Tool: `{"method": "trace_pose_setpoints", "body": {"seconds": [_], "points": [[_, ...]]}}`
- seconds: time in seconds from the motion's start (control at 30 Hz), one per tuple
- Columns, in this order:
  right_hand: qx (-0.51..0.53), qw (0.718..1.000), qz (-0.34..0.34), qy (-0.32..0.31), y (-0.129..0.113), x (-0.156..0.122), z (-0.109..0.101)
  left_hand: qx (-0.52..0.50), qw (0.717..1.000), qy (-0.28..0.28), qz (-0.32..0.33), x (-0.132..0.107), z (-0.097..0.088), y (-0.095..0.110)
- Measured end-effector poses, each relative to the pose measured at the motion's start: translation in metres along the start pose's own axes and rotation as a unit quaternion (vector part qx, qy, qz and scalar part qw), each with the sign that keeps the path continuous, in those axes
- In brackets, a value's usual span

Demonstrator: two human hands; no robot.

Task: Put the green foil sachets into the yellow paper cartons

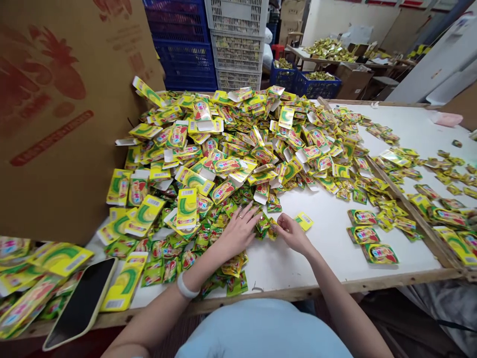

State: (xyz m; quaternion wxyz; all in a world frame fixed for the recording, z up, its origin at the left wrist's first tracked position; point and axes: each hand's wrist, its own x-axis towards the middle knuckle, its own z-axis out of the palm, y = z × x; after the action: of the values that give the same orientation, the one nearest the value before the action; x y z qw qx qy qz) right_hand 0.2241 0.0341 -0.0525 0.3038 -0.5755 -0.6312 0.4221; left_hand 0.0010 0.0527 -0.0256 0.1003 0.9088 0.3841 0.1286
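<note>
My left hand (239, 227) lies palm down on the near edge of a heap of small green candy packets (203, 238), its fingers stretched out. Just right of its fingertips, my right hand (292, 233) pinches a small shiny yellow-green packet (273, 229) between thumb and forefinger. A flat yellow box (304, 221) rests on the white table (294, 263) beyond my right knuckles. Behind both hands rises a large pile of small yellow cartons (227, 164), several with their end flaps open.
Three filled cartons (379, 253) lie in a column at the right. A wooden strip (402, 201) divides the table. A phone (84, 298) sits at the front left, beside a tall cardboard box (63, 149). Stacked crates (238, 49) stand behind the table.
</note>
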Motion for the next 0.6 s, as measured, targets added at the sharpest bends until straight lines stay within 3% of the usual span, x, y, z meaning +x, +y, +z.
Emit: {"method": "trace_pose_setpoints", "body": {"seconds": [0.23, 0.37, 0.47, 0.6], "points": [[0.158, 0.987, 0.03, -0.002, 0.006, -0.012, 0.007, 0.01, 0.999, -0.03, 0.005, 0.012, 0.01, 0.015], [0.257, 0.964, 0.039, 0.053, -0.013, -0.015, -0.006, -0.101, 0.993, 0.025, -0.062, 0.008, 0.011, 0.009], [0.304, 0.948, 0.05, 0.085, -0.022, -0.021, -0.022, -0.239, 0.951, 0.101, -0.165, 0.004, 0.002, 0.008], [0.324, 0.945, 0.031, 0.004, -0.028, -0.029, -0.021, -0.461, 0.859, 0.084, -0.206, 0.002, -0.013, 0.026]]}}
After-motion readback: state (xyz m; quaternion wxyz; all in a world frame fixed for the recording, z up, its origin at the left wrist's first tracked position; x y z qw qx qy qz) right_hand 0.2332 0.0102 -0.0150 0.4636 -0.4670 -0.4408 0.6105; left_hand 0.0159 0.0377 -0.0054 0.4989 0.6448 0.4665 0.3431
